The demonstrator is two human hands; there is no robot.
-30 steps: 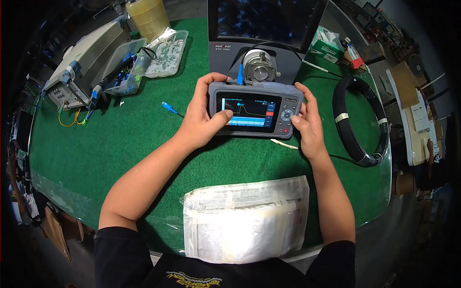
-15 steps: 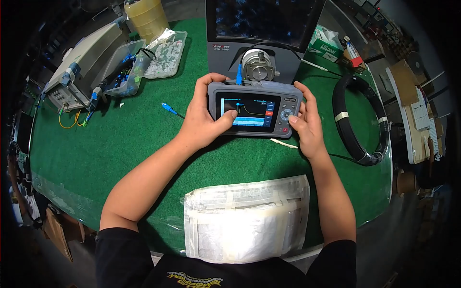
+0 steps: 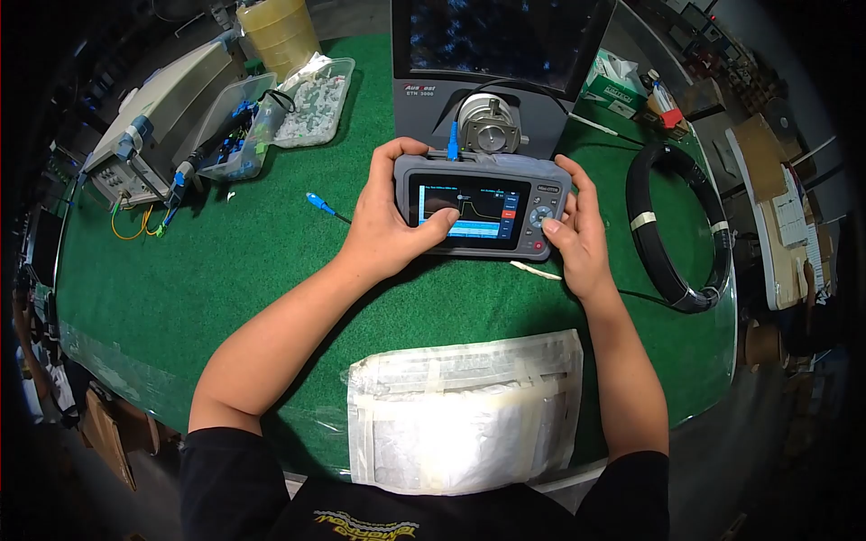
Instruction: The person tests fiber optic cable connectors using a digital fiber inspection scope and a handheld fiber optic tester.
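Observation:
A grey handheld tester (image 3: 487, 164) with a lit screen showing a graph is held up between both hands. My left hand (image 3: 386, 216) grips its left side, with the thumb lying over the screen. On the right edge my right hand (image 3: 579, 234) holds the casing, its thumb beside the round button pad. A blue connector (image 3: 454, 144) on a cable meets the top edge of the tester. Another blue connector (image 3: 315, 200) lies on the green mat to the left of my left hand.
Behind the tester stands a monitor unit (image 3: 417, 113). A black cable coil (image 3: 642, 248) lies at right. Farther left are a boxy instrument (image 3: 171, 108) and plastic trays (image 3: 307, 140). A white taped sheet (image 3: 465, 424) lies in front on the green mat (image 3: 180, 288).
My left thumb has slid to the right across the screen, and the graph has shifted right with it. The view has shifted slightly.

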